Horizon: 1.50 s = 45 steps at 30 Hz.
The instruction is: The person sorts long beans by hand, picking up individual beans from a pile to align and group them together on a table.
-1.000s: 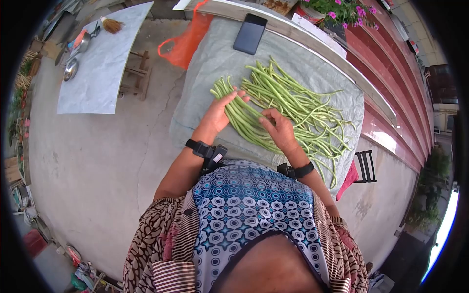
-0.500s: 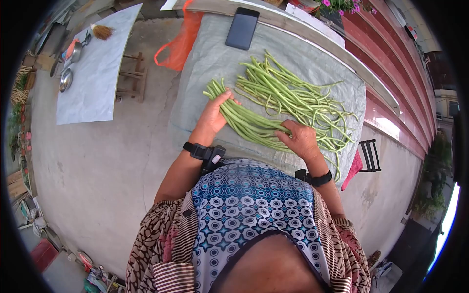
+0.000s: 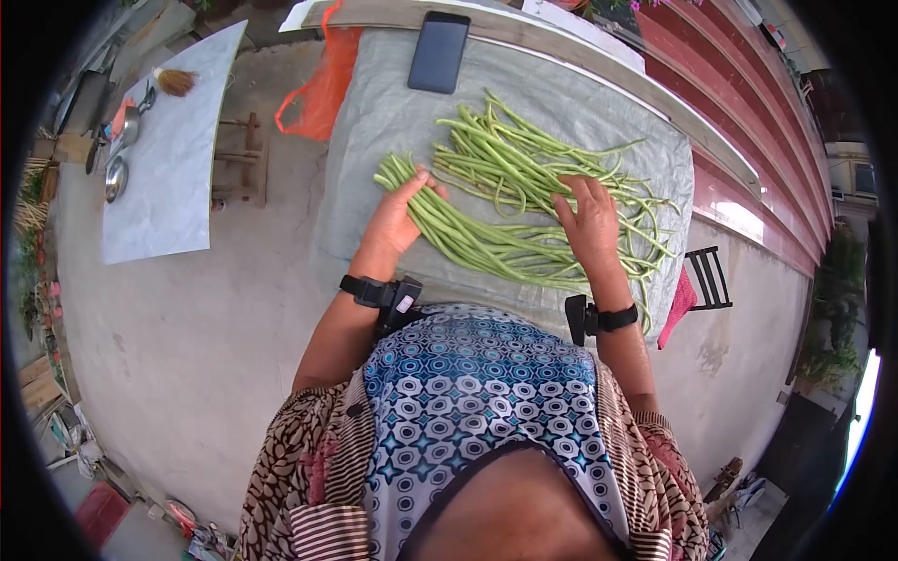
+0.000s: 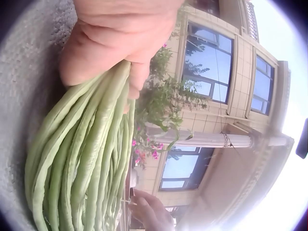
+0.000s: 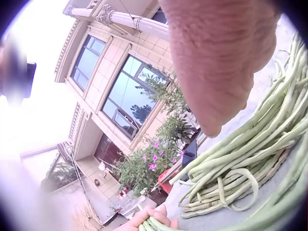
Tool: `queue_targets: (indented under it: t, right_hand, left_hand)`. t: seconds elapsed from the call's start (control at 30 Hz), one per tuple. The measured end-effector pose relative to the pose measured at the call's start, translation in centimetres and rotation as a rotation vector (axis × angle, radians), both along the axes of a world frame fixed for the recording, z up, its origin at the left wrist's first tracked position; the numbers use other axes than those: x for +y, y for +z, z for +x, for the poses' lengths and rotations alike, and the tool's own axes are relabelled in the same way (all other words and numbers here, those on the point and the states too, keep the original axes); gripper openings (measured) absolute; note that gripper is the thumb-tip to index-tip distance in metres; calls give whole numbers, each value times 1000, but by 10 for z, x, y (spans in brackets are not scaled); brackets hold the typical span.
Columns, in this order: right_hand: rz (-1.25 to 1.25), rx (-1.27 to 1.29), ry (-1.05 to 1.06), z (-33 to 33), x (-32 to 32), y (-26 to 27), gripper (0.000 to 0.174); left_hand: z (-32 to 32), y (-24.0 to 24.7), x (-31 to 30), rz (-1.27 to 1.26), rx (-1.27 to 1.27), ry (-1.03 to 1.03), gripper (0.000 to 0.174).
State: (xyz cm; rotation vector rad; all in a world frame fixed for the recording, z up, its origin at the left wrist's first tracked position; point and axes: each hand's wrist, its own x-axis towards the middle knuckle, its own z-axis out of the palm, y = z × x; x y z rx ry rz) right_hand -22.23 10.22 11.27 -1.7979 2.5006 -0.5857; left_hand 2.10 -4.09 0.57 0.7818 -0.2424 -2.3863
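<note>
My left hand [image 3: 393,222] grips a bundle of long green beans [image 3: 468,239] near one end, thumb across the top, as the left wrist view also shows. The rest of the bundle trails to the right over the grey-green sheet [image 3: 374,103]. Beyond it lies a loose pile of long beans [image 3: 510,164], some of them curled and tangled at the right end. Over the right part of this pile is my right hand [image 3: 593,224], its fingers loosely bent. In the right wrist view its fingertips [image 5: 211,130] appear above the pile with no bean between them.
A dark phone [image 3: 439,52] lies at the sheet's far edge, with an orange plastic bag [image 3: 323,93] hanging at the left. Red steps [image 3: 692,103] rise beyond. Off to the left, a white-topped table [image 3: 178,150] carries metal bowls and a small brush [image 3: 175,81].
My right hand has slid along the bundle to the right, let go of it and moved forward over the pile. My left hand keeps its grip on the bundle.
</note>
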Motion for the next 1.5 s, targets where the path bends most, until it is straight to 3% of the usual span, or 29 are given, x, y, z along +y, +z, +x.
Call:
queue_targets:
  t: [0.27,0.37,0.47,0.53,0.67,0.77,0.87,0.97,1.07,1.17,1.27,1.37,1.5]
  right_hand:
    - [-87,94,3,6,-56,-33,21]
    - [-161,-239,-57,23,-47,-16,22]
    - [-139,-345,51,50,-30,-18,20]
    - [34,-337,164,63,-18,-27,20]
    - [151,-424,275,64,-11,-32,20]
    - [-84,-307,297,54,-18,-32,20]
    - [-100,-132,95,51,-32,-34,18]
    - [34,-42,68,52,-39,-44,16]
    - [-89,-26,65,54,-41,-48,14]
    - [-137,-303,15,58,-33,-40,12]
    - [-167,-394,196,61,-24,-41,12]
    - [-6,-384,291,62,-18,-45,12]
    - [-126,-252,291,55,-19,-46,16]
  left_hand:
    - [3,9,2,-115,63,-24,17]
    - [3,20,6,-113,49,-1,18]
    - [-1,28,5,-95,74,8,21]
    - [-2,38,5,-58,53,-5,21]
    - [2,9,5,-101,32,-32,23]
    - [2,10,3,-122,21,-33,19]
    - [1,8,4,-82,11,-32,19]
    - [1,15,3,-44,-30,-60,18]
    - [2,24,4,-57,-48,-76,18]
    - [2,25,5,-72,5,-67,18]
    - [1,28,6,-81,61,-71,19]
    - [0,34,7,-97,36,-92,20]
    - [4,20,5,-91,5,-119,24]
